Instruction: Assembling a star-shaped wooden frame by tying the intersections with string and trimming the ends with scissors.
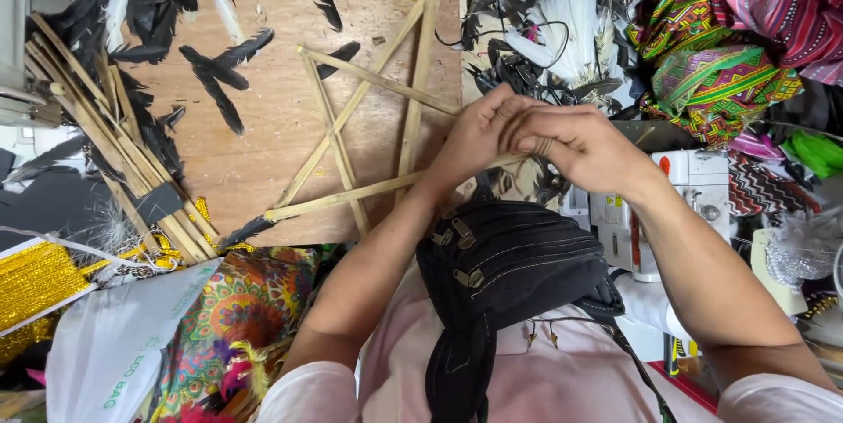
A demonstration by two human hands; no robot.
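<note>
A star frame of thin bamboo sticks (351,124) lies on a wooden board (272,115). Both my hands meet at the star's right-hand point. My left hand (474,137) closes around that tip of the frame. My right hand (580,146) presses against it from the right, fingers curled over the same joint. What my fingers pinch there is hidden between the two hands. A black bag (500,274) hangs on my chest below the hands.
Loose black feathers (215,80) lie on the board, white feathers (571,23) at the back. A bundle of bamboo sticks (114,142) lies at left. Patterned cloths (720,72) pile at right, a white machine (694,195) beneath them. Gold trim (35,282) sits at lower left.
</note>
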